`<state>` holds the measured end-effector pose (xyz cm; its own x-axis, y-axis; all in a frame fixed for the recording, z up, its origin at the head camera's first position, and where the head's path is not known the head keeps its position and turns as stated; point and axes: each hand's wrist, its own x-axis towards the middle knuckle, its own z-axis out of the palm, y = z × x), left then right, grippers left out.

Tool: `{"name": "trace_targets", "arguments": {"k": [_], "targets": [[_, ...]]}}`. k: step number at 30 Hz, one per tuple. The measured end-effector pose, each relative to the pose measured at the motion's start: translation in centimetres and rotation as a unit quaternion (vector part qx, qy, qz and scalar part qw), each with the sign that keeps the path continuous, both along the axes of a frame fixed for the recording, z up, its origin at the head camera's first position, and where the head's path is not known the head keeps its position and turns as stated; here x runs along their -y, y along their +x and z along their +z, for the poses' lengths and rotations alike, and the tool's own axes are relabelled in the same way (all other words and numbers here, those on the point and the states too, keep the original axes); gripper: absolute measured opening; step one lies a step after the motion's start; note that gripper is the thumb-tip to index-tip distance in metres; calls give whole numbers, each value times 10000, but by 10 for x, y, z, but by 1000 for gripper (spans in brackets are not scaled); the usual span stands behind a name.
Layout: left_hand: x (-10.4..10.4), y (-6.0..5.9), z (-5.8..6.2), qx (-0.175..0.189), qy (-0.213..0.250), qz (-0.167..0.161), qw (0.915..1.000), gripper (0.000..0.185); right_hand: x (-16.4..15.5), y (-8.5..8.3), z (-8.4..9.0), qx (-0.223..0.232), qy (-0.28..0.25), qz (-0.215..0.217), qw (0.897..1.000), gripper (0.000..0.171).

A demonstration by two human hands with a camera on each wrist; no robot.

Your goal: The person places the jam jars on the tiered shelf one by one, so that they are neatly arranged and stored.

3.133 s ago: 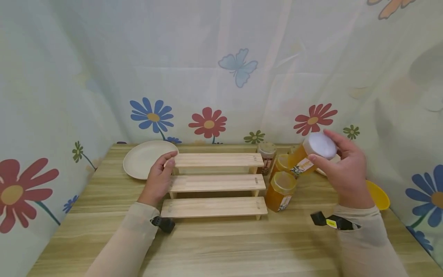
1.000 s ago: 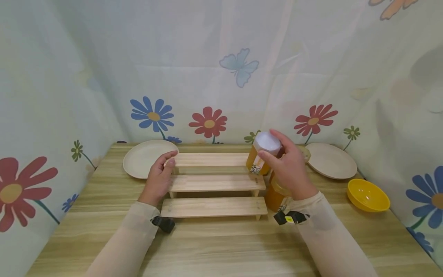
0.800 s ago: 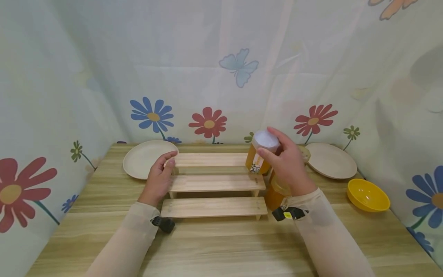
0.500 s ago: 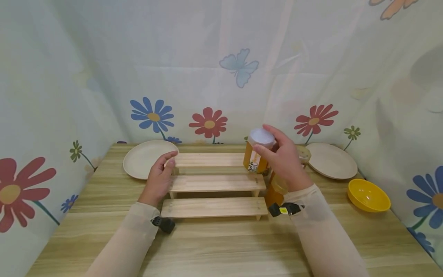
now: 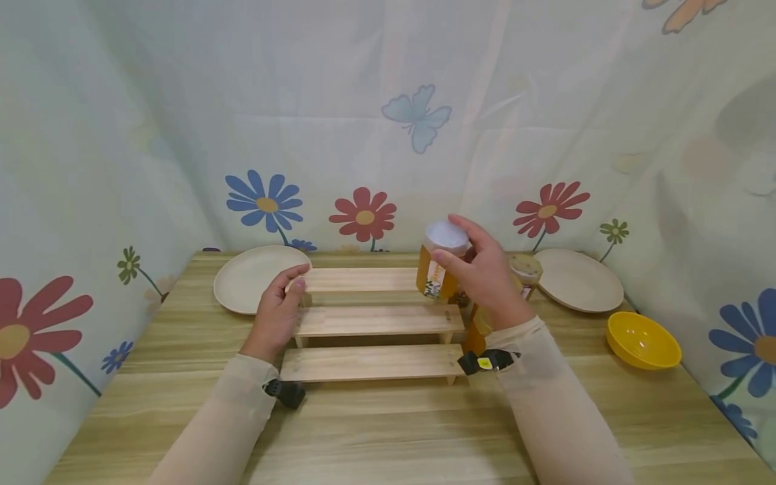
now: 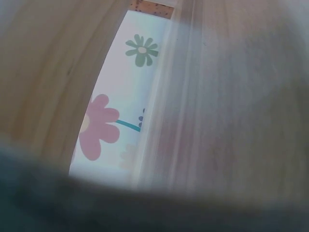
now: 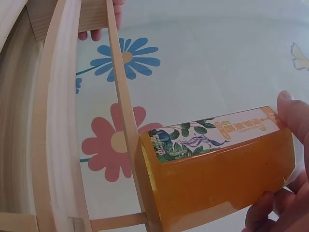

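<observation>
Leftward and slightly higher than before, the right hand grips the white-lidded amber honey jar above the right end of the three-tiered wooden step shelf's top tier; the left hand still clasps its left end.

Right hand is covering most of the jars behind it; left wrist view is blurring out, hand itself not showing there.

The wooden table carries a stepped rack, two plates (cream-coloured), a yellow bowl and jars.
</observation>
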<state>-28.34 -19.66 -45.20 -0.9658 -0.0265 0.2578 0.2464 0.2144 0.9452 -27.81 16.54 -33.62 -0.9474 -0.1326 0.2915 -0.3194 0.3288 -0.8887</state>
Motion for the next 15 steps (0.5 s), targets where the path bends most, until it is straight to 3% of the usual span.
{"name": "trace_targets", "arguments": {"k": [8, 15], "targets": [[0, 0, -2, 49, 3, 34, 10000, 44, 11, -5, -2, -173, 83, 185, 9996, 71], [-1, 0, -2, -10, 7, 41, 10000, 44, 27, -13, -3, -42, -108, 372, 9992, 73]]}}
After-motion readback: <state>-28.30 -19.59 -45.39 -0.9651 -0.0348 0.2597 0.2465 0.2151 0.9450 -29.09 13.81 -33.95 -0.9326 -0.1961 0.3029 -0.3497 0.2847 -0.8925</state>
